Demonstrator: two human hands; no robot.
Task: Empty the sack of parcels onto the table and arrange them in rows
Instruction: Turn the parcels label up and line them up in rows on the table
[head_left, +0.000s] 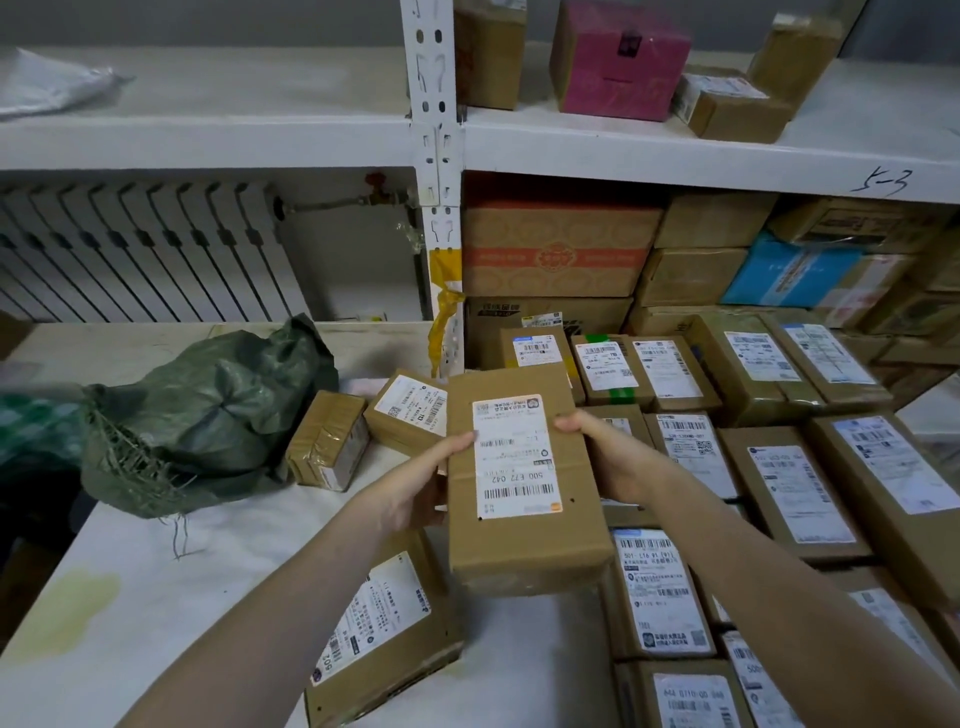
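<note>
Nearest the lens, two bare forearms reaching in from the bottom edge, and beside the left one a flat labelled carton (384, 629) lying askew on the white table (156, 587). Held up between both hands, above the tabletop: a long brown parcel (519, 483) with its white shipping label facing up and printed upside down to the viewer. Left hand (415, 493) pressed to the parcel's left edge, thumb on top near the label, other fingers hidden beneath. Right hand (608, 457) clasped on the right edge, thumb over the top face, remaining fingers out of sight behind the box. To the right, rows of labelled parcels (795, 488) laid side by side, touching, labels up. To the left, a crumpled green woven sack (208, 421) slumped on the table with frayed threads at its mouth; contents impossible to judge. Just beside the sack, a small tape-wrapped box (327, 441), touching another small labelled box (410, 410) behind it. Beyond, white metal shelving (436, 135) stacked with cartons, a pink box (618, 57) on the upper shelf, and a white radiator (140, 249) against the wall at left.
</note>
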